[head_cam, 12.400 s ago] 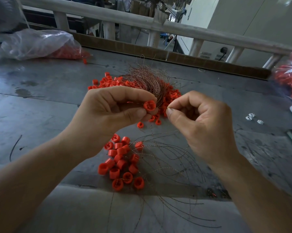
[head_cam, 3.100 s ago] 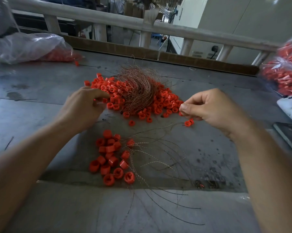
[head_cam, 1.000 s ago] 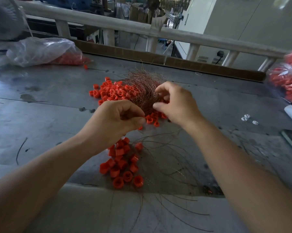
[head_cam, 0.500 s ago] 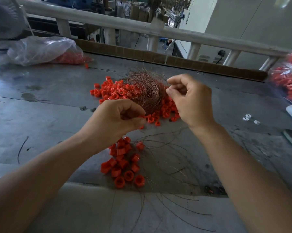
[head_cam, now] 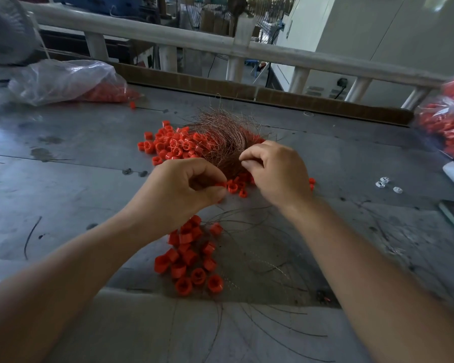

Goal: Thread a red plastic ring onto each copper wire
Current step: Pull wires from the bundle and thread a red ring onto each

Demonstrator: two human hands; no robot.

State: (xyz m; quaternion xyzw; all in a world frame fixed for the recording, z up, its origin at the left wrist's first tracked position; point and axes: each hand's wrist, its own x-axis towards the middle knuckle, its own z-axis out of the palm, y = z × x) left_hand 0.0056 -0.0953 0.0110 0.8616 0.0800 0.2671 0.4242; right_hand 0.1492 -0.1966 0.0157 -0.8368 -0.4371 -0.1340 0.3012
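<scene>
The left hand (head_cam: 180, 193) has its grip closed on one red ring (head_cam: 220, 184), pinched between thumb and forefinger just above the desk (head_cam: 71, 184). The right hand (head_cam: 275, 174) pinches thumb to forefinger at the near edge of the copper wire bundle (head_cam: 223, 138); whether a strand is caught there is too fine to tell. Loose rings (head_cam: 168, 145) ring the bundle's left side. A nearer cluster of rings (head_cam: 192, 258) lies under the left wrist, with stray wires (head_cam: 260, 260) curving beside it toward the desk's near edge. Bare desk lies left of the hands. Clear bags of rings sit at the far left (head_cam: 71, 79) and right edge (head_cam: 445, 121).
</scene>
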